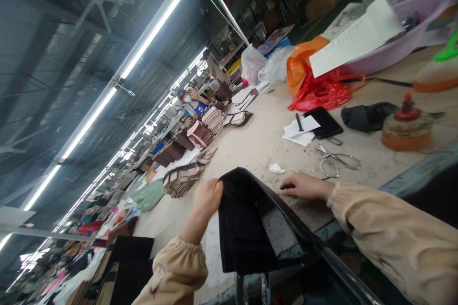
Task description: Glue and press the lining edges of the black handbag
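Note:
A black bag [245, 228] stands tilted at the near edge of the table, its opening showing a dark inside and strap-like handles hanging below. My left hand [209, 198] is closed on the bag's upper left edge, fingers wrapped over it. Just beyond the bag's right side is my right hand [302, 186], low over the tabletop with its fingers stretched out and nothing visible in them. Whether its fingertips touch the bag I cannot tell. A crumpled white scrap [276, 168] and metal scissors [336, 159] lie close to the right hand.
On the table [246, 138] are a black phone-like slab [324, 121], papers with a black pen [299, 122], a red plastic bag [318, 93] and an orange-based bottle [407, 126]. Stacked brown pieces [184, 178] line the left side. A person [196, 105] is farther back.

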Demonstrator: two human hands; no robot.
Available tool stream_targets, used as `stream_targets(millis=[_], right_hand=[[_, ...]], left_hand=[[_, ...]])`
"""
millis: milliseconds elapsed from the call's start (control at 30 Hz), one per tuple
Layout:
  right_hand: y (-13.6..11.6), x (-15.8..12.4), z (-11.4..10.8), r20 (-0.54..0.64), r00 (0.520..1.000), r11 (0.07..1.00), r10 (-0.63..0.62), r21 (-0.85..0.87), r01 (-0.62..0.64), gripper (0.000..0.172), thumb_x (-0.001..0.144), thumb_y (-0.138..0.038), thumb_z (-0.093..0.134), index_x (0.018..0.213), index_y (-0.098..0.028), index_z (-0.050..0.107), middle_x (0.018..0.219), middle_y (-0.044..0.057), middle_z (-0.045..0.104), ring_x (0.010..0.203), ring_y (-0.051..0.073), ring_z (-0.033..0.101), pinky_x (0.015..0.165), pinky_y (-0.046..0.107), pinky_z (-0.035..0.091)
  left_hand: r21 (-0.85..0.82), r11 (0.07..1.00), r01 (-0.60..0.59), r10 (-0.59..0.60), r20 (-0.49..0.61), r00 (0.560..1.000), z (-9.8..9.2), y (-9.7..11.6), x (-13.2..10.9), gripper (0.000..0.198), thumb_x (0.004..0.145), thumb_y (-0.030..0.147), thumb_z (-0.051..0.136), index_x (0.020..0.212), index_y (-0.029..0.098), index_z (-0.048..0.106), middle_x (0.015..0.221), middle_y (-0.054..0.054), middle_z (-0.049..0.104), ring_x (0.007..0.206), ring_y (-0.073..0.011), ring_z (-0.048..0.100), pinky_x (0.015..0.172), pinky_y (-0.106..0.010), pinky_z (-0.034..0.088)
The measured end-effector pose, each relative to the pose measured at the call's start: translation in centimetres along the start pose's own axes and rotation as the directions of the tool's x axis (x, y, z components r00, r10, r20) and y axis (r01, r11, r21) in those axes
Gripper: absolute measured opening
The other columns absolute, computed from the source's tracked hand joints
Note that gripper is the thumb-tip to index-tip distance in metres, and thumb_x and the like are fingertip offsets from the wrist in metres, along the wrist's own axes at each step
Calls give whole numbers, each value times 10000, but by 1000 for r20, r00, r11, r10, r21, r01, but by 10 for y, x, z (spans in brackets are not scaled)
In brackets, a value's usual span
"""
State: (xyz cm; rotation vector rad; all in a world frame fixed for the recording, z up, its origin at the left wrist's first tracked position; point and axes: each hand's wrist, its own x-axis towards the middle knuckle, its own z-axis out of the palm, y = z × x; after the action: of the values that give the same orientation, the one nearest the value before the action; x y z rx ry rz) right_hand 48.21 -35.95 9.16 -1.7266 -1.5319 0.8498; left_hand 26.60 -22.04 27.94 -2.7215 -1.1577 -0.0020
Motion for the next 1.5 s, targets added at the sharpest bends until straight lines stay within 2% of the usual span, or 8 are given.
stream_targets(millis=[100,200,367,633,900,1067,1267,1500], right_hand=[[0,0,1,8,1000,1000,3,-14,-3,355,781,-365,547,1030,-192,732,1024,76,730,938,246,661,812,302,478],[1,-1,1,17,1000,999,9,-36,-8,361,772,-363,555,1026,-178,735,1020,87,730,940,250,661,808,297,480],[1,-2,1,34,999,998,12,-66,-10,355,772,-375,553,1008,-191,744,995,82,736,910,249,670,793,297,484],[-1,0,0,33,999,995,43,-92,-40,351,758,-370,568,1015,-208,744,993,84,736,915,245,670,764,284,482],[-2,1,1,34,997,993,63,-99,-59,346,756,-392,576,999,-215,747,935,82,745,853,237,678,715,279,480],[1,0,3,38,996,991,79,-112,-74,368,748,-398,580,1014,-204,744,956,91,740,872,248,678,730,287,483],[3,2,4,37,998,991,56,-120,-51,337,762,-367,556,992,-215,751,979,86,738,912,257,670,760,301,476],[3,3,4,31,999,991,39,-130,-35,318,766,-348,532,967,-245,757,941,56,745,883,231,671,750,280,467]], left_hand=[[-100,994,-39,35,-41,999,3,-2,-2,271,864,294,441,946,181,674,811,-54,708,737,-181,639,644,-265,414],[-223,964,-147,123,-120,985,4,-1,4,372,851,306,512,1199,198,586,1133,-58,678,942,-160,642,808,-248,456],[-303,915,-265,226,-158,961,6,6,20,214,854,329,543,907,199,704,925,-31,734,866,-150,658,809,-227,466],[-242,933,-266,222,-194,956,10,11,23,305,894,317,448,686,177,621,620,1,595,631,-123,548,603,-223,372],[-220,929,-298,268,-157,951,7,11,20,218,842,396,553,904,207,642,820,-17,686,755,-147,612,723,-237,423],[-187,952,-242,210,-174,962,11,13,22,265,838,396,540,681,189,591,565,18,541,556,-117,486,581,-233,332],[-229,939,-258,224,-163,961,10,15,22,359,856,371,493,550,185,468,495,46,362,506,-97,359,536,-236,267],[-349,917,-192,133,-187,973,12,11,24,357,882,400,433,632,179,561,521,42,429,539,-100,426,546,-217,315]])
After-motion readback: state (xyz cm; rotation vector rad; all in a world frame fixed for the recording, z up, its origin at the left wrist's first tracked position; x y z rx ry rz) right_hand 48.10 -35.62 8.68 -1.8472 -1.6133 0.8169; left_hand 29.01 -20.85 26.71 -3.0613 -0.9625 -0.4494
